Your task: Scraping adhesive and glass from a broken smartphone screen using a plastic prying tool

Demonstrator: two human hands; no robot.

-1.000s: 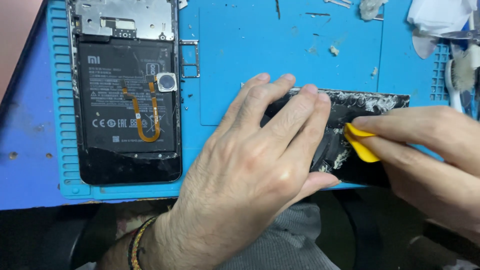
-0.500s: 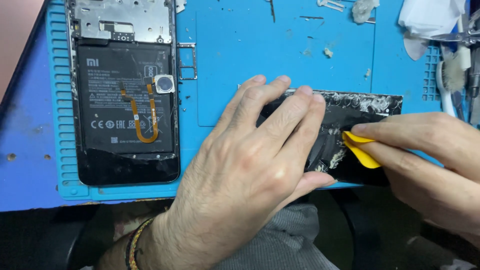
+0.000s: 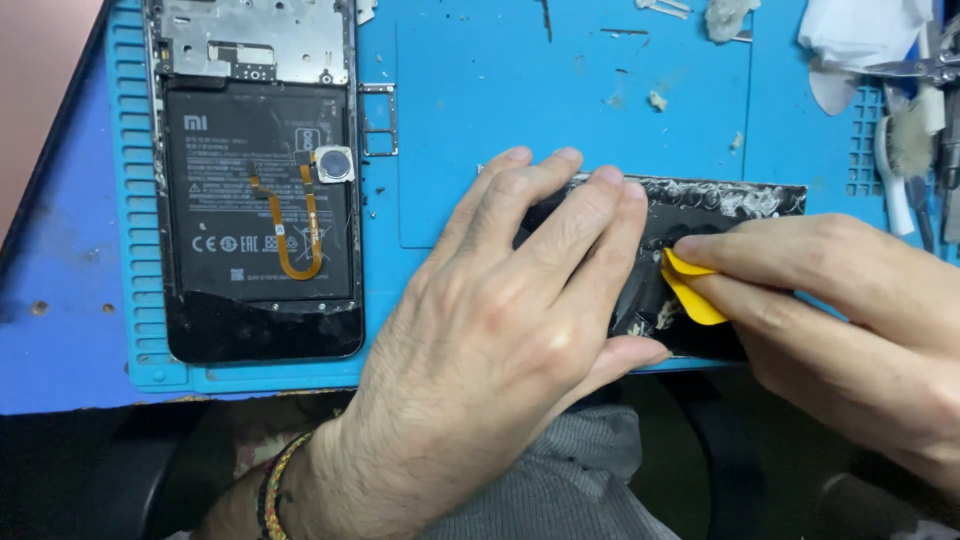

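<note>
Head view: the left hand (image 3: pixel 520 310) lies flat, fingers spread, pressing a black back cover (image 3: pixel 700 215) down on the blue mat (image 3: pixel 560 100). The cover sits at the mat's near edge, well to the right of the opened phone (image 3: pixel 255 190). The right hand (image 3: pixel 850 330) pinches a yellow pick (image 3: pixel 690 290) between thumb and fingers, its tip against the cover's inner face just right of the left fingertips.

Judging by how things lie, the cover is already off the phone, whose battery, orange flex cable and metal frame are bare. Whitish glue residue still clings along the cover's far edge and near the pick, so the scraping looks only partly done. Right of the cover, at the mat's far corner, lie a brush (image 3: pixel 905 150) and a white tissue (image 3: pixel 860 40).
</note>
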